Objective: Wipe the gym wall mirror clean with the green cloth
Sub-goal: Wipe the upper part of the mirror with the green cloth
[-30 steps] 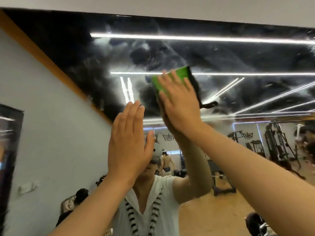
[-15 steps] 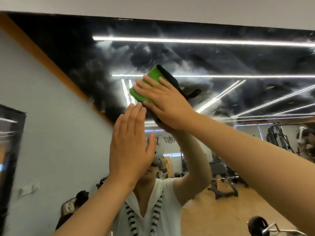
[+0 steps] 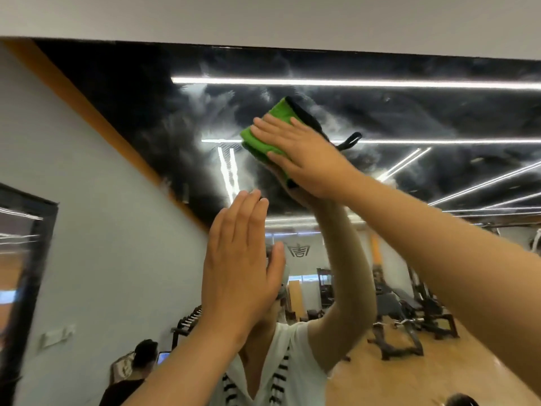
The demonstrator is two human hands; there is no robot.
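The right hand (image 3: 304,159), fingers straight, presses the green cloth (image 3: 263,127) onto the smeared wall mirror (image 3: 117,112), with the left hand (image 3: 237,273) flat and empty at its seven o'clock.

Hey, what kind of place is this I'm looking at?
Most likely a gym: the wall mirror reflects a weight bench, a dumbbell rack and a wooden floor.

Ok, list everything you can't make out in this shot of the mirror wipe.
Head view only:
- Cloth: mostly under the right hand; only a green corner and a black edge show.
- Mirror: right and lower parts cut off by the frame; the glass behind both hands is hidden.
- Left hand: seen from the back, so contact with the glass cannot be told.
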